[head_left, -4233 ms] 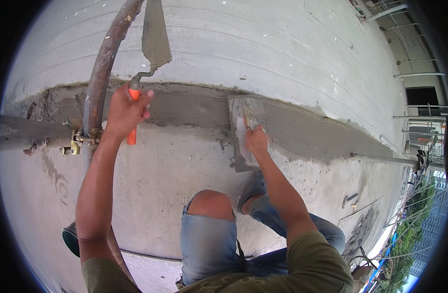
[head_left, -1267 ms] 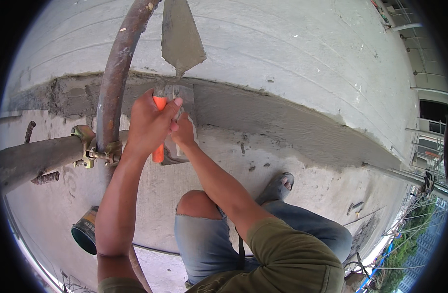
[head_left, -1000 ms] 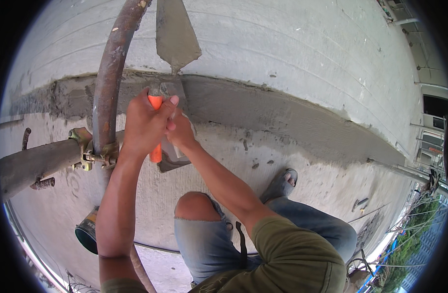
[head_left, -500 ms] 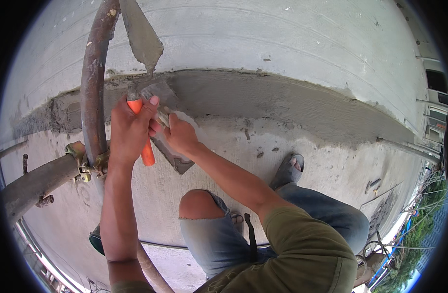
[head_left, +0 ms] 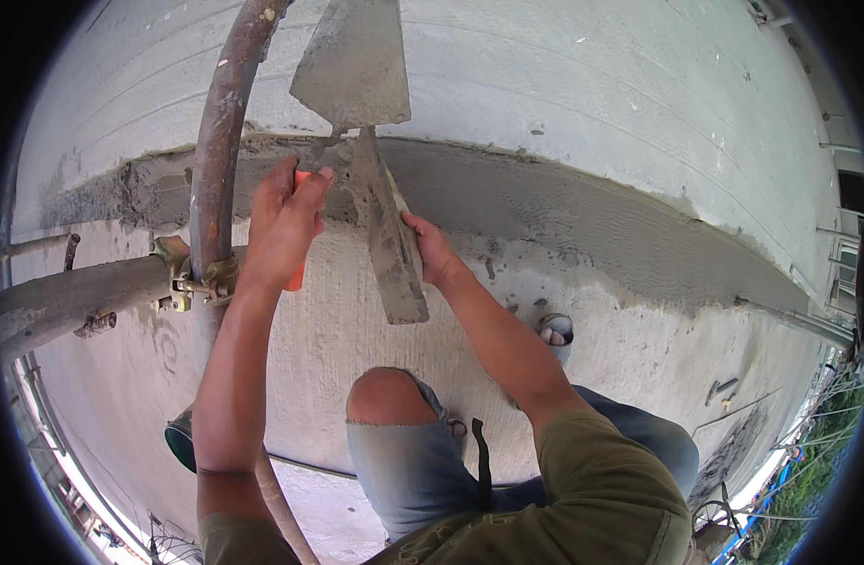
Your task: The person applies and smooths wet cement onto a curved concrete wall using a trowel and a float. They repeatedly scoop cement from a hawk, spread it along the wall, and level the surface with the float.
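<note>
My left hand (head_left: 283, 221) is closed round the orange handle of a pointed trowel (head_left: 356, 71). Its broad grey blade, coated with mortar, points away from me. In my right hand (head_left: 434, 252) is a rectangular plastering trowel (head_left: 391, 259), turned nearly on edge, with wet mortar smeared over the face toward the left. The far end of the plastering trowel meets or overlaps the base of the pointed blade; contact is hard to tell. Beyond both hands, a band of damp grey mortar (head_left: 545, 202) runs along the pale wall.
A rusty upright pole (head_left: 220, 141) stands just left of my left hand, clamped by a metal coupler (head_left: 196, 278) to a thick horizontal pole (head_left: 83, 297). A green-rimmed container (head_left: 179, 441) sits beside my left forearm. Small dark tools (head_left: 722, 388) lie at the right.
My hands have drawn apart. The pointed trowel's blade has swung right and shows its face more broadly, while the plastering trowel has turned more upright on its edge. The view has shifted slightly.
</note>
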`<action>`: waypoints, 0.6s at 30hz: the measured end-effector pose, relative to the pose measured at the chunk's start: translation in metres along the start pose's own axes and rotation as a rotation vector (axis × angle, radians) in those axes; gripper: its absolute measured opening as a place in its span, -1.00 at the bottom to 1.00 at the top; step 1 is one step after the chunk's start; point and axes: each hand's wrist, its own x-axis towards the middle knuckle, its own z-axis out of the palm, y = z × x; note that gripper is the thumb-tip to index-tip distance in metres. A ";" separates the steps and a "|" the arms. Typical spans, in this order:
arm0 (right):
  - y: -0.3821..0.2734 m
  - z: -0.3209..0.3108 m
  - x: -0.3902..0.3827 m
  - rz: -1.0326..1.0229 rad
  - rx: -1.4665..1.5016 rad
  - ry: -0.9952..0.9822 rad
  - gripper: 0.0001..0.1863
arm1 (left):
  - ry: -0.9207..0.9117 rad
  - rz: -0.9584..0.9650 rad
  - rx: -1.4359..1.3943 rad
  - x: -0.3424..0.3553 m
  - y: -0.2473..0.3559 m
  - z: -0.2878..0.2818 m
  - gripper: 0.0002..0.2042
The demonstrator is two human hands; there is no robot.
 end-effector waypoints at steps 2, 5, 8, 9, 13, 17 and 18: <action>-0.014 0.022 -0.012 0.041 -0.009 0.100 -0.67 | 0.015 0.028 -0.025 -0.001 -0.003 -0.006 -0.74; -0.050 0.033 -0.024 0.018 -0.208 0.005 -0.62 | -0.018 0.068 -0.049 0.000 -0.010 -0.007 -0.74; -0.098 0.001 -0.012 0.080 -0.434 -0.017 -0.56 | 0.035 0.278 0.179 0.020 -0.034 0.002 -0.73; -0.101 0.014 -0.018 0.099 -0.442 -0.013 -0.56 | 0.093 0.347 0.320 0.019 -0.041 -0.005 -0.73; -0.116 0.031 -0.073 0.127 -0.380 -0.083 -0.55 | 0.002 0.208 -0.066 -0.022 -0.028 0.004 -0.71; -0.102 0.023 -0.080 -0.075 -0.302 -0.261 -0.56 | 0.043 0.100 -0.010 -0.076 -0.065 0.025 -0.68; -0.091 0.027 -0.076 -0.133 -0.276 -0.317 -0.56 | 0.075 0.105 0.080 -0.091 -0.081 0.022 -0.70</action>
